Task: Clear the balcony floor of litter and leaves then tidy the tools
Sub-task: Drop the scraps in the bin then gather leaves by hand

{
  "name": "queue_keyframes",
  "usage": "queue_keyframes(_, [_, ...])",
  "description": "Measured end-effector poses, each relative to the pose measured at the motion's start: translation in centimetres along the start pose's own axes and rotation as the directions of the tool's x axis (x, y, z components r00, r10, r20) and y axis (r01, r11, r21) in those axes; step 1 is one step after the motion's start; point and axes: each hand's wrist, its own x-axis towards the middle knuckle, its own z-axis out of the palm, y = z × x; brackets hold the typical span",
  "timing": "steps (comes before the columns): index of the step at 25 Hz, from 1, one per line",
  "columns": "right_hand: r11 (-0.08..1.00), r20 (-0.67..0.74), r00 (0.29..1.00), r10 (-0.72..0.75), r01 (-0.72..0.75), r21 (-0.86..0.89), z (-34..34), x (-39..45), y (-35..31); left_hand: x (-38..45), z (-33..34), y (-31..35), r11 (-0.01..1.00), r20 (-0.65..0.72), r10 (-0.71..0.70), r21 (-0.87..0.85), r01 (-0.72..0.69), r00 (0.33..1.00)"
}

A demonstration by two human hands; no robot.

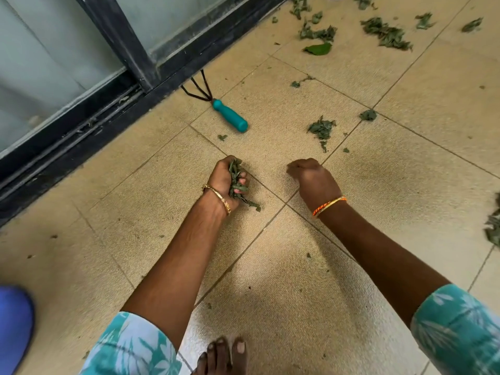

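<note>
Your left hand (226,182) grips a bunch of green leaves (238,182) low over the tiled floor (297,280), your right hand (313,180) is a fist holding nothing visible, the teal-handled hand rake (228,115) lies ahead by the door track (81,131), and more loose leaves (322,129) lie scattered beyond.

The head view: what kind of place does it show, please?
Probably a home balcony or patio. Beige floor tiles meet a dark sliding glass door track, green leaves lie scattered, and a teal-handled hand rake lies beside the track.
</note>
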Motion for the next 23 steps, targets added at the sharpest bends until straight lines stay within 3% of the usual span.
queue_keyframes(2, [0.999, -0.053, 0.998, 0.037, -0.035, 0.042, -0.4, 0.7, 0.1, 0.2, -0.1, -0.2, 0.999, 0.032, -0.007, 0.035, 0.006, 0.999])
queue_keyframes(4, [0.95, -0.102, 0.978, 0.184, -0.15, 0.273, -1.6, 0.9, -0.5, 0.6, -0.1, -0.4, 0.996, 0.044, -0.021, 0.087, 0.017, 0.999])
queue_keyframes(7, [0.692, -0.048, 0.924, 0.379, -0.249, 0.677, -4.3, 0.2, -2.6, 0.9, -0.1, -0.6, 0.976, 0.042, -0.006, 0.219, -0.003, 0.999])
queue_keyframes(9, [0.533, 0.03, 0.921, 0.389, -0.251, 0.808, -5.0, 0.3, -4.3, 0.8, 0.0, -0.8, 0.959, 0.083, -0.017, 0.283, -0.007, 0.996])
queue_keyframes(10, [0.509, 0.054, 0.924, 0.379, -0.256, 0.822, -4.8, 0.6, -5.0, 0.7, 0.1, -0.8, 0.955, 0.118, -0.03, 0.296, -0.006, 0.993])
queue_keyframes(12, [0.572, 0.043, 0.93, 0.364, -0.26, 0.778, -4.1, 1.3, -6.4, 0.5, 0.1, -0.8, 0.95, 0.139, -0.041, 0.311, -0.004, 0.989])
queue_keyframes(14, [0.718, -0.042, 0.946, 0.322, -0.216, 0.662, -3.1, 1.9, -7.5, 0.5, -0.4, -0.2, 0.933, 0.065, 0.012, 0.359, -0.035, 0.998])
queue_keyframes(17, [0.928, -0.013, 0.995, 0.099, -0.087, 0.363, -2.0, 3.6, -8.4, 1.0, -2.0, 0.9, 0.871, -0.11, 0.165, 0.483, -0.092, 0.98])
queue_keyframes(19, [0.942, 0.123, 0.992, -0.036, -0.008, 0.336, -1.3, 6.0, -8.9, 1.4, -3.6, 1.8, 0.889, -0.227, 0.228, 0.446, -0.107, 0.947])
queue_keyframes(23, [0.96, 0.22, 0.969, -0.115, 0.052, 0.274, 0.8, 10.7, -9.4, 1.9, -6.6, 3.9, 0.939, -0.326, 0.215, 0.329, -0.103, 0.92])
